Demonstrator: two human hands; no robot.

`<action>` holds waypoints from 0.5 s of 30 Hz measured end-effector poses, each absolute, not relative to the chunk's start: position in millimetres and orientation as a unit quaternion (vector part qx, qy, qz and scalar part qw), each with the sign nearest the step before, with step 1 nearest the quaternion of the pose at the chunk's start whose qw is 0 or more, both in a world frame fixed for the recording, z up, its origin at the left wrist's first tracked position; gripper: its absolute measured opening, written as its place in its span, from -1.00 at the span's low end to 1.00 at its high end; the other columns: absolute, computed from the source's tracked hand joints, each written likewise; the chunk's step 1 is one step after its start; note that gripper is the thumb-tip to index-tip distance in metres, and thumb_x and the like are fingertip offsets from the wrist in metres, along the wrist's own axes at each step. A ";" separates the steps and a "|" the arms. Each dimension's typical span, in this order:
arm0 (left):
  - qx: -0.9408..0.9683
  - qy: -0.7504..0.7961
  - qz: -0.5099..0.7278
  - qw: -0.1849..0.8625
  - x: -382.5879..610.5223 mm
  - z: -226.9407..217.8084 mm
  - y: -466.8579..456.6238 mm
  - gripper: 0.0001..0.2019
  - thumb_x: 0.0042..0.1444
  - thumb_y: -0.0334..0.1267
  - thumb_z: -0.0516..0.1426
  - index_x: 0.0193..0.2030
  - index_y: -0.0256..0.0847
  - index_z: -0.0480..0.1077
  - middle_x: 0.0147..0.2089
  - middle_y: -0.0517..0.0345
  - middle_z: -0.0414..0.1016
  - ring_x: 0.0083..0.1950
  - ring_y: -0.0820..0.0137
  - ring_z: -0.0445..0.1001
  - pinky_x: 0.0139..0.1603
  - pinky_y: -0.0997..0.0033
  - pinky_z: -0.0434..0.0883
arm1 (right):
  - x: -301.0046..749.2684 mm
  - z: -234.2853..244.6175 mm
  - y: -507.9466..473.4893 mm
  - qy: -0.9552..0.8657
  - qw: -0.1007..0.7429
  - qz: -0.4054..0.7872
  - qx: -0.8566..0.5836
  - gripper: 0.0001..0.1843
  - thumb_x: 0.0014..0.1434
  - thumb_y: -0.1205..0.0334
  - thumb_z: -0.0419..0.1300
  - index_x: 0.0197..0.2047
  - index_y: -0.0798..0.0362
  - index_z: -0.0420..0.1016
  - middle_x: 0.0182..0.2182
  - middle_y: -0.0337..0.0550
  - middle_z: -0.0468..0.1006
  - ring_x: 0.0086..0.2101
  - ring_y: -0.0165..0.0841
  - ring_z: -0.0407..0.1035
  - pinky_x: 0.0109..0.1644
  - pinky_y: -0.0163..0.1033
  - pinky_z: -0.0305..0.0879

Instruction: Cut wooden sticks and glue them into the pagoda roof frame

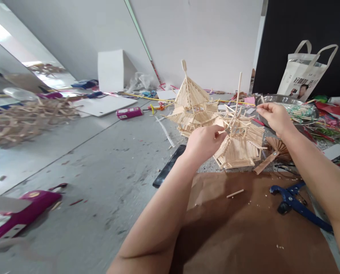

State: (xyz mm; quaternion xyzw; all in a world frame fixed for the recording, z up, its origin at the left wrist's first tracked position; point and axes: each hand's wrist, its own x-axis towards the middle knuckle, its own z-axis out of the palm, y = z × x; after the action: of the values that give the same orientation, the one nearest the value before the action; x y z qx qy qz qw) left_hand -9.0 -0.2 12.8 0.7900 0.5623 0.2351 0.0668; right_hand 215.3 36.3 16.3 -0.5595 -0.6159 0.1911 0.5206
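Observation:
In the head view, a small pagoda model (238, 150) of thin wooden sticks stands ahead, with a tall stick (238, 89) rising from its unroofed top. My left hand (205, 140) is at its upper left side, fingertips closed together against the sticks; what lies between them is hidden. To the right of the model, my right hand (274, 116) is raised with thumb and forefinger pinched on a short wooden stick (262, 99), whose tip shows above the fingers. Behind on the left stands a second pagoda model (191, 95) with a pointed roof.
Brown paper (244, 228) lies in front, holding a loose stick (235, 193) and a blue cutter (297, 205). A black phone (168, 167) lies left of the models. A metal bowl (261, 101), a folding fan (275, 152) and a white tote bag (299, 78) are at right.

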 end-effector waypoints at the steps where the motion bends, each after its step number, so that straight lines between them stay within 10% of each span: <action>1: 0.790 0.565 0.227 0.068 -9.6 13.1 0.1 -0.69 0.09 -0.19 0.02 -0.14 -0.20 0.50 -0.28 -0.02 0.58 -0.28 0.26 0.49 -0.28 0.32 0.32 | 221.0 11.9 34.3 -0.598 0.536 0.200 -0.561 -0.86 -0.02 0.22 0.17 -0.37 0.09 0.45 -0.42 -0.21 0.52 -0.36 -0.41 0.39 -0.14 -0.21 0.28; 15: 0.745 0.562 0.350 0.082 -0.6 10.6 -8.3 -0.71 0.07 -0.18 0.06 -0.11 -0.20 0.44 -0.28 0.07 0.55 -0.35 0.41 0.43 -0.28 0.42 0.30 | 228.6 -37.9 24.9 -0.482 0.556 0.272 -0.620 -0.68 -0.15 0.13 0.18 -0.30 0.10 0.34 -0.39 -0.21 0.44 -0.37 -0.41 0.31 -0.21 -0.22 0.24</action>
State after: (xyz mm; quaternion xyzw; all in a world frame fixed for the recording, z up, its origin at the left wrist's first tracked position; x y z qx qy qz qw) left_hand -0.6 -8.3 10.6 0.7453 0.5616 0.3499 0.0820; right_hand 228.6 24.9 -37.9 -0.6199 -0.4825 0.2723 0.5557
